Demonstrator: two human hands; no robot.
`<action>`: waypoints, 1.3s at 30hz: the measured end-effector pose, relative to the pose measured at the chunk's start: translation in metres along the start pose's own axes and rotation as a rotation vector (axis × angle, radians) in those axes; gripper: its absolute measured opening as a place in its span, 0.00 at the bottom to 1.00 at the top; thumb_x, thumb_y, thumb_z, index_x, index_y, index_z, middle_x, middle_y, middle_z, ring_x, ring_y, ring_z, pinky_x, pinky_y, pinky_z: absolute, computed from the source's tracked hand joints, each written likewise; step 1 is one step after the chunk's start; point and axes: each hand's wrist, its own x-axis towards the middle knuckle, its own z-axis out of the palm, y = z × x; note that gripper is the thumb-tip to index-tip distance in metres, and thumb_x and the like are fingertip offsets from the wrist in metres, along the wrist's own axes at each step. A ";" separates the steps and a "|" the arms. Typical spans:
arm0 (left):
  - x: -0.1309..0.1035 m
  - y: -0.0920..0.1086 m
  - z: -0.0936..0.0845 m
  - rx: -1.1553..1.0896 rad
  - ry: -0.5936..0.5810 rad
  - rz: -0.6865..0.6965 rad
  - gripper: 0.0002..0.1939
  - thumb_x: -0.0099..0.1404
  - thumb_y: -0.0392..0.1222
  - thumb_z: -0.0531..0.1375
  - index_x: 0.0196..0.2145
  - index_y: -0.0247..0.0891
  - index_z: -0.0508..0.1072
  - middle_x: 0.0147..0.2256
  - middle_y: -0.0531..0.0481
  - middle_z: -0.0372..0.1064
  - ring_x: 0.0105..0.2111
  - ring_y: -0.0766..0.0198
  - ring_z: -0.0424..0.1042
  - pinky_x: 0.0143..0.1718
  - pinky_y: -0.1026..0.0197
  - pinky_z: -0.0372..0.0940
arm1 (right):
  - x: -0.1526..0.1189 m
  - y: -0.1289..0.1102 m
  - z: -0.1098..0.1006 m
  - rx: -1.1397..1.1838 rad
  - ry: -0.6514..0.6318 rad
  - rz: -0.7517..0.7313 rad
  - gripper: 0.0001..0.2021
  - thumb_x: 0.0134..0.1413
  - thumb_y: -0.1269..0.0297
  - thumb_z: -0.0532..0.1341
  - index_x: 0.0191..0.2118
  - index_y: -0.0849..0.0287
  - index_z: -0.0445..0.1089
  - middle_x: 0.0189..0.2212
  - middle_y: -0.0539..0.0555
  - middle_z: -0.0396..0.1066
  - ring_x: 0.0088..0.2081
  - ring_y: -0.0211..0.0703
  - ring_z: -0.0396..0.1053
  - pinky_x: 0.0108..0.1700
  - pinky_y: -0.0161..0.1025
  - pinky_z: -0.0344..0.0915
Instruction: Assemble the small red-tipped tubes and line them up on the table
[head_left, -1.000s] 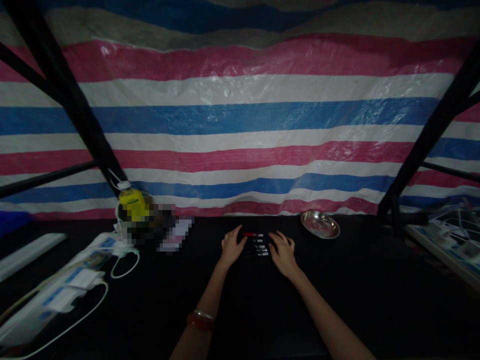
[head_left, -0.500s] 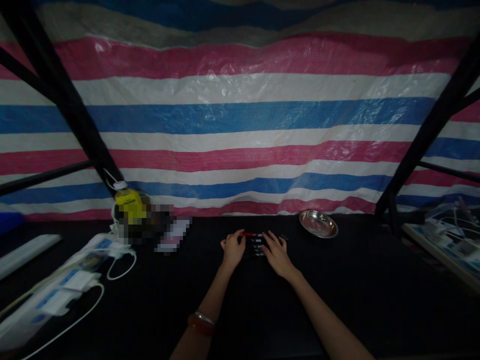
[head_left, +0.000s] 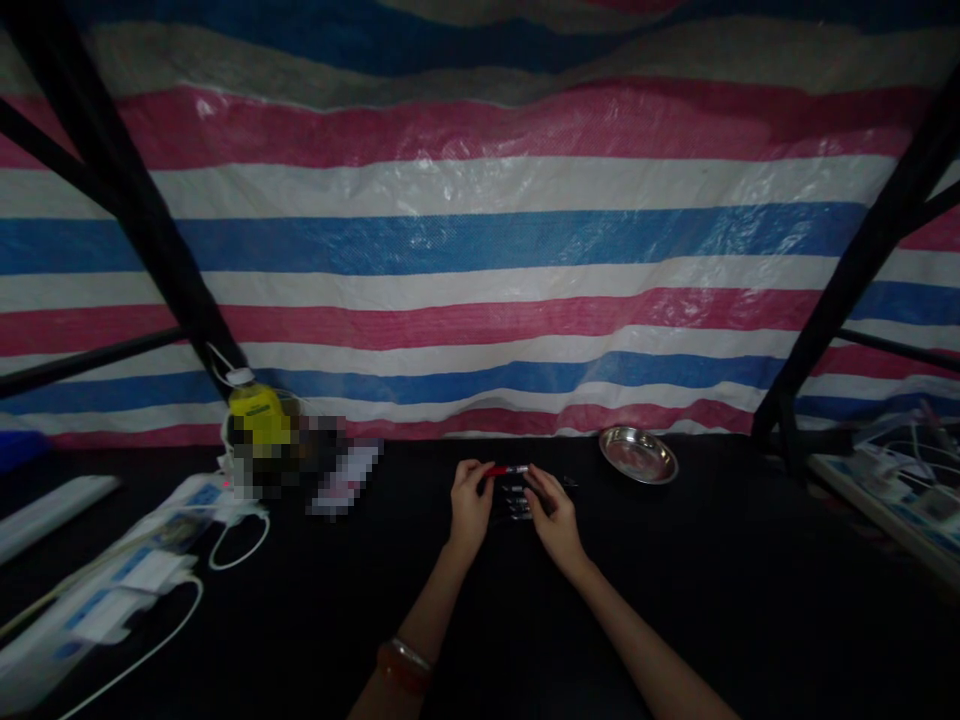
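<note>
A red pen (head_left: 505, 470) lies crosswise between my two hands. My left hand (head_left: 471, 502) pinches its left end between thumb and fingers. At the other end, the fingertips of my right hand (head_left: 552, 508) close on the pen's clear, silvery part. Just below it, several dark pens (head_left: 516, 502) with shiny parts lie side by side on the black table (head_left: 495, 620), their ends partly hidden by my hands. The tip of another dark object (head_left: 571, 482) shows to the right of my right fingers.
A round metal dish (head_left: 639, 456) sits at the back right. Power strips (head_left: 124, 575) with white cables spread over the left side, near a yellow bottle (head_left: 259, 414) and a blurred flat item (head_left: 346, 478). More cables (head_left: 919, 470) lie far right, below black frame bars.
Both hands have closed on the ends of the red pen, which now shows more fully above the dark pens. The fingers are more bent than before, and the view has shifted slightly.
</note>
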 end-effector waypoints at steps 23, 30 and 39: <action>-0.004 0.008 -0.009 0.268 0.009 0.265 0.16 0.63 0.33 0.51 0.44 0.44 0.72 0.45 0.46 0.64 0.42 0.62 0.66 0.46 0.55 0.61 | 0.012 0.001 -0.014 0.650 -0.054 0.669 0.06 0.47 0.67 0.63 0.32 0.63 0.73 0.26 0.53 0.74 0.26 0.37 0.71 0.31 0.33 0.70; -0.001 0.008 -0.012 0.391 -0.019 0.131 0.15 0.62 0.33 0.53 0.45 0.42 0.72 0.41 0.46 0.68 0.43 0.59 0.66 0.45 0.55 0.57 | 0.016 -0.005 -0.021 0.639 -0.100 0.615 0.11 0.42 0.71 0.65 0.36 0.62 0.74 0.27 0.52 0.74 0.27 0.34 0.70 0.33 0.32 0.68; 0.003 -0.003 -0.014 0.482 -0.181 -0.111 0.13 0.63 0.39 0.54 0.44 0.45 0.72 0.39 0.47 0.68 0.42 0.58 0.65 0.42 0.55 0.55 | 0.021 -0.004 -0.025 0.345 0.081 0.388 0.17 0.35 0.57 0.69 0.34 0.61 0.72 0.28 0.53 0.75 0.17 0.31 0.62 0.18 0.30 0.56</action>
